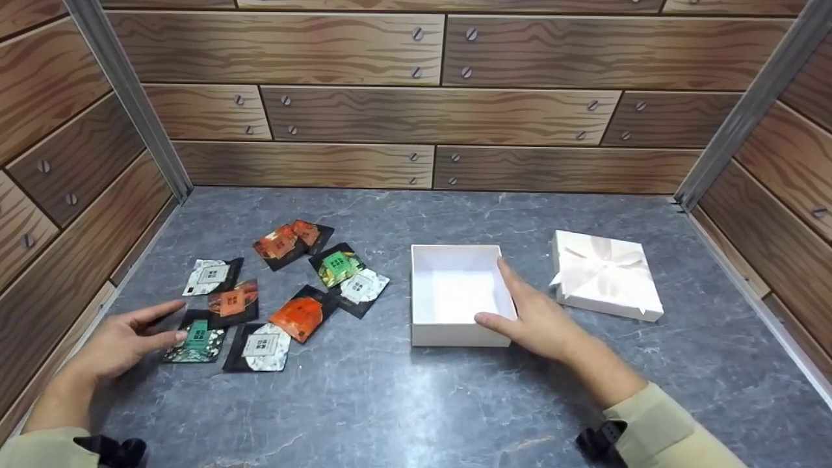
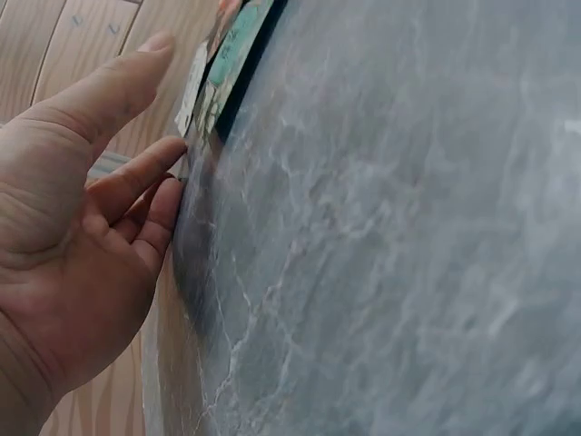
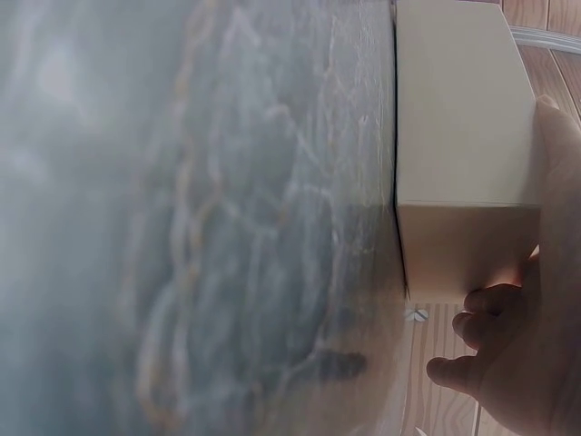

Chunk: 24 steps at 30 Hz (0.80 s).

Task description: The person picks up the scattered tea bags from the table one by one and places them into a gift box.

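My left hand (image 1: 117, 344) is spread at the left edge of a group of sachets, thumb and forefinger apart. Its thumb tip overlaps the black sachet with a green label (image 1: 198, 338); the left wrist view shows the other fingertips low by the tabletop. An open white box (image 1: 460, 335) stands to the right of the sachets with a bare inside. My right hand (image 1: 536, 318) grips the box by its near right corner, thumb over the front rim and fingers along the right side. In the right wrist view that hand (image 3: 517, 354) is at the box's side wall (image 3: 467, 109).
More sachets lie flat about the left: an orange one (image 1: 302, 318), a white one (image 1: 265, 348), a green-and-yellow one (image 1: 338, 263) and several others. The white lid (image 1: 608, 270) with a ribbon bow lies at the right. Wood-patterned walls (image 1: 364, 114) enclose the grey marbled table (image 1: 364, 416).
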Each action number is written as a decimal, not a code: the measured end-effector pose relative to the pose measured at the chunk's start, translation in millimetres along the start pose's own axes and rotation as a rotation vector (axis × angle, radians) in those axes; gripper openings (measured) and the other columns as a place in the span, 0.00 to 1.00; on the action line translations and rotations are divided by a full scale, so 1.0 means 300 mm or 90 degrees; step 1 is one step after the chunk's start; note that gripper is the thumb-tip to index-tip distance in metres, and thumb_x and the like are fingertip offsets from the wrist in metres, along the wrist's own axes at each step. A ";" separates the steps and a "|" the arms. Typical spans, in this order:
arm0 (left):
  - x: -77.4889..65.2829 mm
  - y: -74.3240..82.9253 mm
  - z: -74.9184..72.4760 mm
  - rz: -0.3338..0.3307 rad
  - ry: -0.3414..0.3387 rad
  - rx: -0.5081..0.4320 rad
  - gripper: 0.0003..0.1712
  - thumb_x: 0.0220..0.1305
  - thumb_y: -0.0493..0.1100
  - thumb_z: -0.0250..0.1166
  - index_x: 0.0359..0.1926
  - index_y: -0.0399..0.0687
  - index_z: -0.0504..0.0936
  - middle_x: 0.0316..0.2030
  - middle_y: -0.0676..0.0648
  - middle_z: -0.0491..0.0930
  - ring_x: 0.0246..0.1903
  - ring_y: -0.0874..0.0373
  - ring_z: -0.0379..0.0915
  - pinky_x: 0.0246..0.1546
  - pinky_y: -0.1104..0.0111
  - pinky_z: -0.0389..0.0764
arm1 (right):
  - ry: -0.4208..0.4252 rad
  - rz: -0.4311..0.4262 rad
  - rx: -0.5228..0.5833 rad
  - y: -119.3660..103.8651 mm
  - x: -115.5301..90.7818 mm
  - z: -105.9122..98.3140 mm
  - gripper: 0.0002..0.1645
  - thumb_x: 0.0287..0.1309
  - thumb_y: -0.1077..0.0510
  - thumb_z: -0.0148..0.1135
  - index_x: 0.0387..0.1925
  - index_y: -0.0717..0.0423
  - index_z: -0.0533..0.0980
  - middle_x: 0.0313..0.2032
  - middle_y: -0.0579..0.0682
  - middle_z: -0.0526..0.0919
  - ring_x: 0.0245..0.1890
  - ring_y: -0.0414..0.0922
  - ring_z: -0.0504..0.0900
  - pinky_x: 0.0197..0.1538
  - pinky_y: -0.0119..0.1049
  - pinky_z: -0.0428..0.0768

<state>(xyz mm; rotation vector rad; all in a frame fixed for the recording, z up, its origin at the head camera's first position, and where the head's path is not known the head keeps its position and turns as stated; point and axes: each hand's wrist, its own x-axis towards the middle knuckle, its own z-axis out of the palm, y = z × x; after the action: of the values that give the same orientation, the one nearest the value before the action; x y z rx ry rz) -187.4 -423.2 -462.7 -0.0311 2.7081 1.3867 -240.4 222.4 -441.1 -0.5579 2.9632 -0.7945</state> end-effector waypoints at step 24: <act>-0.012 0.000 0.008 0.063 -0.046 0.117 0.44 0.59 0.44 0.81 0.73 0.36 0.74 0.76 0.27 0.59 0.73 0.19 0.50 0.68 0.28 0.56 | -0.004 0.000 0.002 -0.001 -0.007 -0.004 0.68 0.65 0.24 0.61 0.85 0.59 0.43 0.78 0.70 0.59 0.75 0.66 0.64 0.75 0.63 0.63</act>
<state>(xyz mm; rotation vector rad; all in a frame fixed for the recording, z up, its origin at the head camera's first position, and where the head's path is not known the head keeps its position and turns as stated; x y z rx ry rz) -183.5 -421.5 -463.6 0.1661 2.7973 1.1313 -238.4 223.5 -440.2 -0.5593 2.9549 -0.7965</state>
